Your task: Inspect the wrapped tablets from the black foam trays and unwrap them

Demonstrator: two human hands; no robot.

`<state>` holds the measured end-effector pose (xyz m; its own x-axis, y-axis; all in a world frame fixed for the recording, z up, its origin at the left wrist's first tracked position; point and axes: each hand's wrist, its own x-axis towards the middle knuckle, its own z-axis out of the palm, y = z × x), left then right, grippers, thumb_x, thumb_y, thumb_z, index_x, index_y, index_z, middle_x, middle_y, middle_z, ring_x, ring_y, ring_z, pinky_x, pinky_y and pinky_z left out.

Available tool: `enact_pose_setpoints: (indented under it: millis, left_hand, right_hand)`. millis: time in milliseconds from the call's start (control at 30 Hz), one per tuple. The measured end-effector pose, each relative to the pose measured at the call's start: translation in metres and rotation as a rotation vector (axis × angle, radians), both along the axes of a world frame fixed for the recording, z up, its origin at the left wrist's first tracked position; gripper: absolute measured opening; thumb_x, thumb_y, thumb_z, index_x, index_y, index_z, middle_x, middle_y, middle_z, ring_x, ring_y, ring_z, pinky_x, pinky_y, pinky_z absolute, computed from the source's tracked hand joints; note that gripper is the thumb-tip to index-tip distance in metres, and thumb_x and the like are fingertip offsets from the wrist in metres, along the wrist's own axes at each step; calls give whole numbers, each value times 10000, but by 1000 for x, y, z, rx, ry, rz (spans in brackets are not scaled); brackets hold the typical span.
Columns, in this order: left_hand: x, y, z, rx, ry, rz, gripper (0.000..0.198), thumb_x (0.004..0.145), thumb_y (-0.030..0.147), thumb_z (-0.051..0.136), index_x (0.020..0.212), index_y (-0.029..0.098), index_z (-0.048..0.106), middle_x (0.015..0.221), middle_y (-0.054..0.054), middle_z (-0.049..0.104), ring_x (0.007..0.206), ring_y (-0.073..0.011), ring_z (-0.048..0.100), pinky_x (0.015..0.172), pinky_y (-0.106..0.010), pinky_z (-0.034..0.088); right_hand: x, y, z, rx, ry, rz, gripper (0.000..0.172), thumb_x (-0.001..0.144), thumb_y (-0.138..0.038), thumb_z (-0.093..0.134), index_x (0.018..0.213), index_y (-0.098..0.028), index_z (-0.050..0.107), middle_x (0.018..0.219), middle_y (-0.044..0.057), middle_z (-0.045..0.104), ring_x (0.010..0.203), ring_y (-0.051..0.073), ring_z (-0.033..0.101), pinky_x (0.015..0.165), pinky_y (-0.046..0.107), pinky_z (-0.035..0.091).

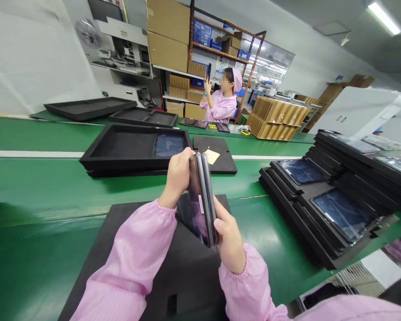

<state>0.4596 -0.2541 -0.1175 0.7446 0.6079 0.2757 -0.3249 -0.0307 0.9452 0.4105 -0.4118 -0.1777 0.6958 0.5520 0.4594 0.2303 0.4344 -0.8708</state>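
Note:
Two tablets [200,205], pressed together face to back and stood on edge, are held up between my hands. My left hand [179,176] grips their upper left end, fingers closed. Lower on the right side, my right hand [227,234] is wrapped round them with the thumb on the edge. A small white label shows on the near tablet's face. Beneath them lies a dark foam sheet [167,267] on the green table. Just beyond, a black foam tray [120,147] has one tablet [169,145] in its right compartment.
Stacked black foam trays with tablets [342,209] stand at the right. A flat black board [217,149] carries a yellow note [211,156]. More trays [90,109] lie at the back left. A co-worker [222,98] in pink stands across the table near cardboard dividers [277,117].

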Motion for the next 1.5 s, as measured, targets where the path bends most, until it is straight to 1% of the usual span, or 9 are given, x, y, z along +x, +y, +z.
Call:
enact_pose_setpoints:
  millis: [167,433,600,867,1100,1233,1300,1400,1500]
  left_hand:
    - [1,-1,1,-2,13,12,465,889,147,404,428,208,386,428,54,352,440,-103,309,489,-239,299]
    - [3,0,1,19,-15,51,474,890,137,395,423,212,366,423,55,337,440,-104,305,481,-235,304]
    - [4,0,-1,44,-26,67,443,885,156,400,445,210,409,441,49,378,450,-109,345,491,-233,328]
    - [5,2,-4,92,-32,78,398,859,221,410,461,215,424,460,38,406,472,-123,378,504,-238,357]
    - [2,3,-5,87,-42,71,389,852,230,407,464,215,432,452,34,403,482,-124,373,507,-240,350]
    - [-1,3,-5,77,-43,82,379,838,228,410,463,211,464,456,24,427,492,-129,398,508,-242,354]
    - [-2,3,-5,83,-47,82,369,828,238,408,468,210,484,464,18,450,497,-131,417,518,-245,364]
    - [-4,3,-6,123,-74,70,357,812,289,404,477,215,505,478,5,483,501,-139,442,519,-255,380]
    - [-6,3,-8,183,-113,51,348,790,341,401,478,225,502,466,5,474,481,-143,435,512,-265,393]
  right_hand:
    - [5,2,-4,69,123,69,501,949,-302,452,1444,-301,535,1520,-58,500,1486,242,345,1265,454,203]
    - [3,5,-1,143,225,78,523,895,-256,446,1395,-233,599,1467,-16,563,1461,261,391,1246,462,249]
    - [2,5,-3,125,213,32,544,885,-254,426,1400,-216,596,1469,-14,560,1457,258,397,1244,454,262]
    - [3,5,0,-7,185,-36,600,866,-375,442,1417,-184,583,1463,8,562,1434,292,431,1214,471,332]
    - [2,5,-1,11,135,-17,575,918,-411,445,1443,-201,553,1477,16,555,1440,297,420,1223,478,312]
    - [-1,4,0,6,43,-20,564,939,-450,475,1458,-237,534,1484,16,550,1436,301,426,1223,492,308]
    - [-3,3,2,-29,-1,-39,573,923,-460,518,1460,-260,530,1471,15,566,1410,306,460,1207,486,338]
    - [-5,2,5,-83,-12,-67,573,898,-457,556,1434,-255,557,1421,28,614,1347,318,530,1140,466,435]
    - [-6,1,4,-82,-39,-89,540,899,-452,584,1396,-242,574,1348,50,668,1270,314,602,1055,432,521]
